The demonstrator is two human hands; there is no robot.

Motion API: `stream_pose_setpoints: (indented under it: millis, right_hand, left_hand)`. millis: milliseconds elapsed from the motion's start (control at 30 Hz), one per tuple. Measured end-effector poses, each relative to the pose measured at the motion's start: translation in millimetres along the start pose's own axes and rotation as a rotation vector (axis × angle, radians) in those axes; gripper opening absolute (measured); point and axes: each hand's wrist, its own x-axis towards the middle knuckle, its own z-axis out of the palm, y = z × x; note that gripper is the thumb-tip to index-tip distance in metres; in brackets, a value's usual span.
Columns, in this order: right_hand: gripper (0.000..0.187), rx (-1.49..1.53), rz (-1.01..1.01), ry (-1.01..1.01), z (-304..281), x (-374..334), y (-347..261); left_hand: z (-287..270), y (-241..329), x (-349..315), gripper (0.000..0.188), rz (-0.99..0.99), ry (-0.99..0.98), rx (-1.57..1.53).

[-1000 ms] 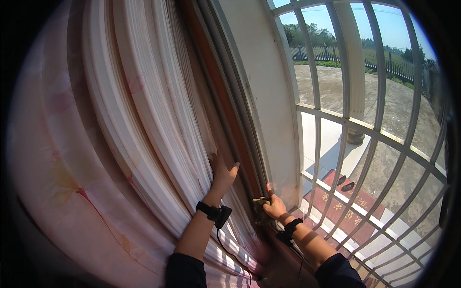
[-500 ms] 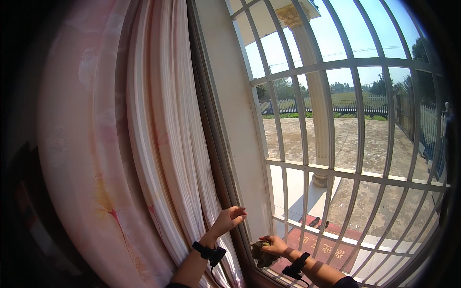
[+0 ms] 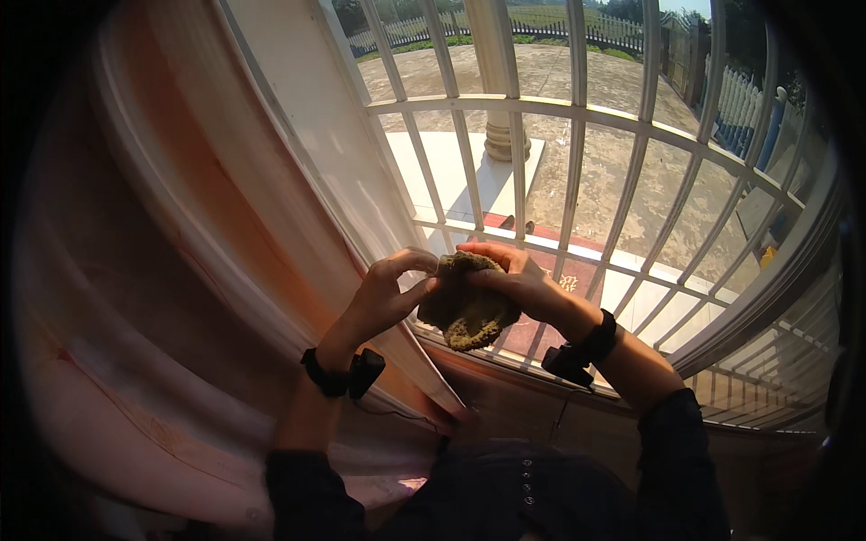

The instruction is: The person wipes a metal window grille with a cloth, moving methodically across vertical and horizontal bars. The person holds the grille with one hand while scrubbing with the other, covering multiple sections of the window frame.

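Note:
A crumpled olive-brown cloth (image 3: 471,317) with a rough, nubby edge hangs between my two hands, in front of the barred window. My right hand (image 3: 528,287) grips its upper right part, with the thumb lying across the front. At the upper left edge of the cloth, my left hand (image 3: 390,293) pinches with thumb and curved index finger. Part of the fingers of both hands is hidden behind the cloth.
Pale window bars (image 3: 577,113) stand behind my hands, above a brown sill (image 3: 505,371). A long pinkish curtain (image 3: 216,207) drapes along the left. Outside are a red mat (image 3: 586,275), a column base (image 3: 507,142) and a paved yard (image 3: 604,176).
My view has tipped downward. My right hand has lifted the cloth from the lower corner of the window, and my left hand has come from beside the curtain to take its edge.

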Motion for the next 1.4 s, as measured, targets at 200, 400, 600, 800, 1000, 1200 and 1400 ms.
stream_pose_setpoints:
  millis: [200, 400, 600, 800, 1000, 1200, 1400]
  right_hand:
    - [0.063, 0.016, 0.132, -0.016, -27.1, -74.2, 45.1]
    - [0.077, -0.157, 0.312, 0.062, -54.5, -149.2, 83.7]
    - [0.106, 0.073, 0.371, 0.224, -64.9, -228.6, 120.7]
    - [0.1, 0.161, 0.52, 0.437, -72.8, -316.6, 125.5]
    - [0.095, 0.276, 0.294, 0.834, -60.3, -400.7, 106.7]
    - [0.07, 0.213, 0.318, 1.205, -34.5, -486.2, 80.8]
    - [0.03, -0.277, 0.283, 1.495, -13.6, -557.8, 75.3]
  left_hand:
    - [77.5, -5.2, -11.6, 0.013, -0.171, -0.096, -0.412]
    - [148.8, -12.4, -18.3, 0.012, -0.294, -0.254, -0.43]
    - [223.9, -16.9, -25.9, 0.009, -0.343, -0.441, -0.733]
    - [302.0, -10.3, -13.3, 0.01, -0.324, -0.557, -0.76]
    - [366.9, 30.2, 6.0, 0.011, -0.252, -0.683, -0.809]
    - [419.7, 102.6, 7.8, 0.014, 0.03, -0.742, -0.906]
    - [450.5, 169.6, 20.3, 0.019, 0.197, -0.737, -0.854]
